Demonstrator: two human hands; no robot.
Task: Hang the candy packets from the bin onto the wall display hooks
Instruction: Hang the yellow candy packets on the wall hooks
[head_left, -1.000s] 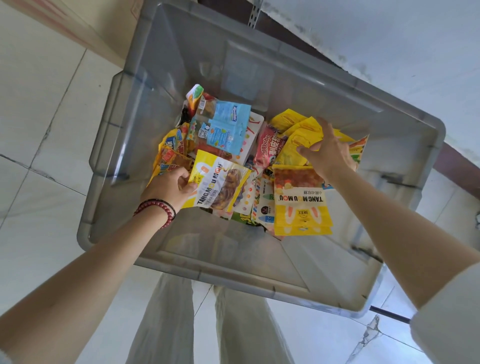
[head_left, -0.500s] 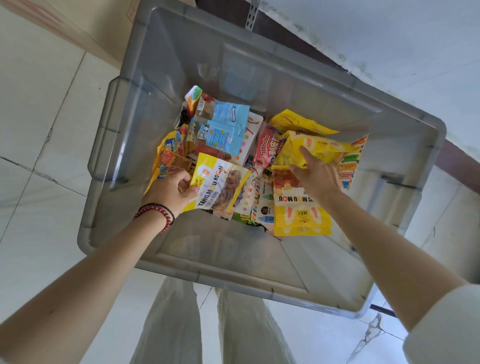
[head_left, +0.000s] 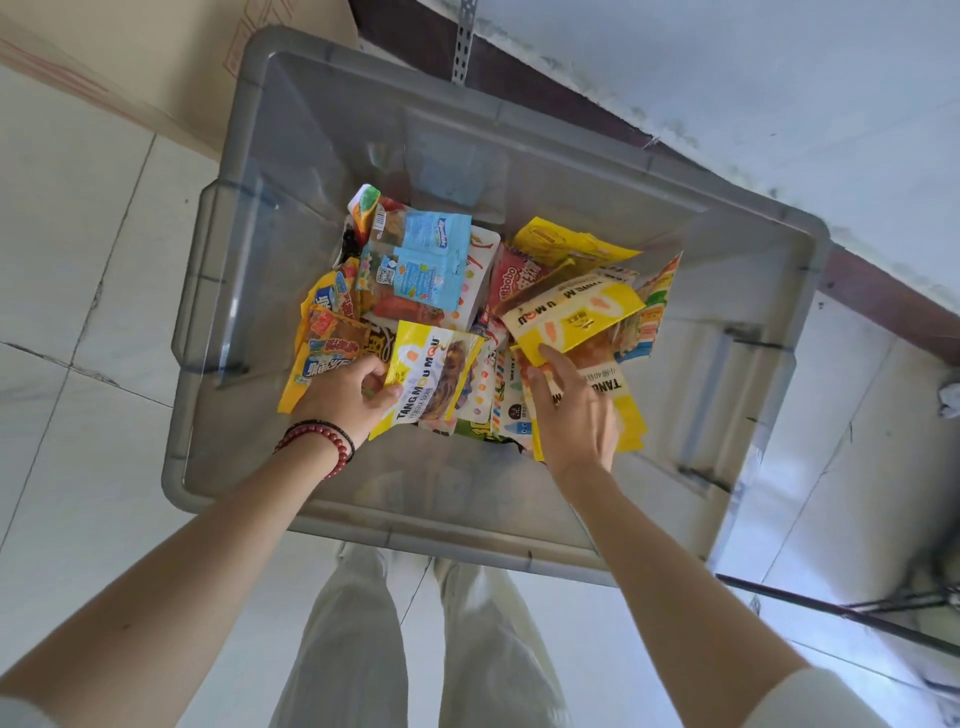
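A grey translucent bin (head_left: 249, 291) stands on the floor below me, holding several mixed candy packets. My left hand (head_left: 347, 396), with a red bead bracelet on its wrist, pinches the corner of a yellow-and-white Tang Mou Mou packet (head_left: 434, 375). My right hand (head_left: 574, 415) grips the lower edge of a second yellow Tang Mou Mou packet (head_left: 576, 314) and holds it tilted up off the pile. Beneath that hand lies a third yellow packet (head_left: 623, 400). A light blue packet (head_left: 423, 262) lies at the back of the pile. No display hooks are in view.
A white wall with a dark baseboard (head_left: 545, 98) and a metal slotted rail (head_left: 462, 41) runs behind the bin. A cardboard box (head_left: 171, 62) sits at the upper left. A dark stand leg (head_left: 841, 613) crosses the tiled floor at the right. My legs are under the bin's near rim.
My right hand drew back from the far yellow packets toward me and took hold of a yellow packet, lifting its edge. My left hand kept its grip on its packet.
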